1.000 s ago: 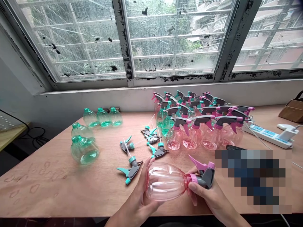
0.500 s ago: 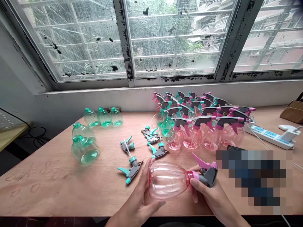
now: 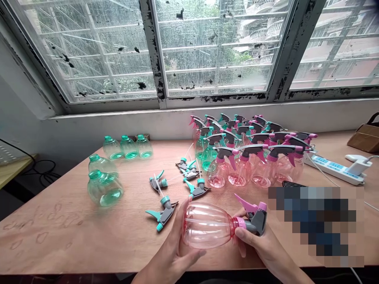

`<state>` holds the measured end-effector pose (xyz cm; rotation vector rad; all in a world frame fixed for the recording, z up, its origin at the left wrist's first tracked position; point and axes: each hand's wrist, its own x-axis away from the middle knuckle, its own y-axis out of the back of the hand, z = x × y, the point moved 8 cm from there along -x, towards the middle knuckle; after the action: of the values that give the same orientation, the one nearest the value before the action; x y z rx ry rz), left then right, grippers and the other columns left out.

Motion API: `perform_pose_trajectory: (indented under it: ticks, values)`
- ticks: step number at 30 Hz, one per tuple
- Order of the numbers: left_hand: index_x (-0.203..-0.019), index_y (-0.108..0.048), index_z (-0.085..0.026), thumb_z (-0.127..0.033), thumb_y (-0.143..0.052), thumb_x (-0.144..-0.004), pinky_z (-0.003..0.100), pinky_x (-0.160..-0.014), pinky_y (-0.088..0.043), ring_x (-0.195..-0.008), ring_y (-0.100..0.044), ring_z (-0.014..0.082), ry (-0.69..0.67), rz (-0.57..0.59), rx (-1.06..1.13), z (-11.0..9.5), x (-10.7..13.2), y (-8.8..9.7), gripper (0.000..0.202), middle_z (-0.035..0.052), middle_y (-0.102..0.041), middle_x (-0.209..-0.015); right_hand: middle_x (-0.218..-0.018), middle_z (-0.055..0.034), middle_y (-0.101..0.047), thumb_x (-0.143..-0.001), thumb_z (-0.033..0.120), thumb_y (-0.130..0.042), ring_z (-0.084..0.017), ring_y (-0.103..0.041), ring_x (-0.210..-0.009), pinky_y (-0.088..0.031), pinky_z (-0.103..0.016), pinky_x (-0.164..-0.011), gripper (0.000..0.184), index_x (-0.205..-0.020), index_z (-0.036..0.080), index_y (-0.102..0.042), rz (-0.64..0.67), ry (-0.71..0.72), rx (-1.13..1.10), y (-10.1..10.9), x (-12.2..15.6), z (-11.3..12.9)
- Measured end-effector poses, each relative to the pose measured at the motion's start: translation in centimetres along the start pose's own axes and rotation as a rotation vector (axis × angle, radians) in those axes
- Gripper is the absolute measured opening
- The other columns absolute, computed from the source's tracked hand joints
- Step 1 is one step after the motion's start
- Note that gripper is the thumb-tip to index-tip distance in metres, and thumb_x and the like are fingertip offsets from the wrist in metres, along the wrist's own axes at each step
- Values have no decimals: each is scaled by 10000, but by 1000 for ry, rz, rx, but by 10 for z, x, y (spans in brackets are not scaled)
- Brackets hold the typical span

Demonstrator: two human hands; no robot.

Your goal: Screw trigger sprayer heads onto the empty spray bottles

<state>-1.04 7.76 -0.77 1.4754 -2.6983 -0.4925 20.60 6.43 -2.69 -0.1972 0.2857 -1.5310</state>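
Note:
A clear pink spray bottle (image 3: 207, 225) lies sideways in the air between my hands, its base to the left. My left hand (image 3: 177, 244) wraps round the base end, thumb below and fingers behind. At the neck, my right hand (image 3: 256, 242) grips the pink collar (image 3: 240, 223) with thumb and fingers. The grey spray head (image 3: 257, 223) with its pink trigger (image 3: 245, 203) sits on the neck and points up. Loose teal-and-grey spray heads, among them one close by (image 3: 166, 213), lie on the table just beyond my left hand.
Several open green bottles (image 3: 105, 189) stand at the left. Rows of bottles with spray heads, pink (image 3: 217, 173) and green (image 3: 209, 157), fill the back right. A white power strip (image 3: 334, 169) and a brown bag (image 3: 365, 136) are farther right. A blurred patch (image 3: 319, 225) covers the right front.
The right hand and the spray head have shifted slightly left, and the fingers at the collar have changed position a little. The left hand keeps its hold. The whole view has shifted slightly.

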Motion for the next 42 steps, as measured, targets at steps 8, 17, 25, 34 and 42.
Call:
perform_pose_trajectory:
  ticks: [8, 17, 25, 34, 42]
  values:
    - [-1636, 7, -327, -494, -661, -929, 532, -1286, -45, -1601, -15, 321, 72, 5, 136, 6, 1, 1, 987, 68, 23, -1745, -555, 20, -689, -800, 446, -853, -132, -576, -466, -496, -247, -477, 376, -948, 175, -640, 26, -2, 31, -5, 2, 3]
    - [-1592, 1, -505, -342, -674, -954, 530, -1278, -153, -1599, -65, 311, -82, -25, 51, 2, 3, -2, 943, -22, 17, -1747, -578, -17, -734, -815, 472, -827, -149, -585, -438, -473, -272, -473, 363, -911, 188, -623, -18, -8, 67, -1, 8, 6]
    - [-1601, -140, -470, -540, -679, -898, 541, -1236, -259, -1546, -242, 379, 38, 79, 235, -4, 8, -1, 889, 23, -132, -1733, -685, -19, -719, -579, 439, -954, -225, -636, -592, -551, -319, -547, 333, -804, 266, -780, -192, 80, 316, 9, 28, 25]
    - [-1613, -76, -443, -647, -747, -773, 580, -1203, -284, -1556, -189, 415, -123, -38, 178, -16, 11, 9, 1095, 53, -116, -1731, -694, -51, -791, -649, 476, -928, -235, -698, -529, -545, -321, -490, 369, -877, 239, -762, -123, -10, 166, 4, 21, 13]
    - [-1528, -396, -364, -658, -704, -817, 562, -1155, -370, -1469, -374, 425, 122, 55, 329, -27, 11, 5, 829, 99, -391, -1621, -637, -26, -767, -644, 513, -918, -228, -687, -514, -564, -333, -518, 338, -824, 257, -791, -28, -75, 193, -11, 26, 12]
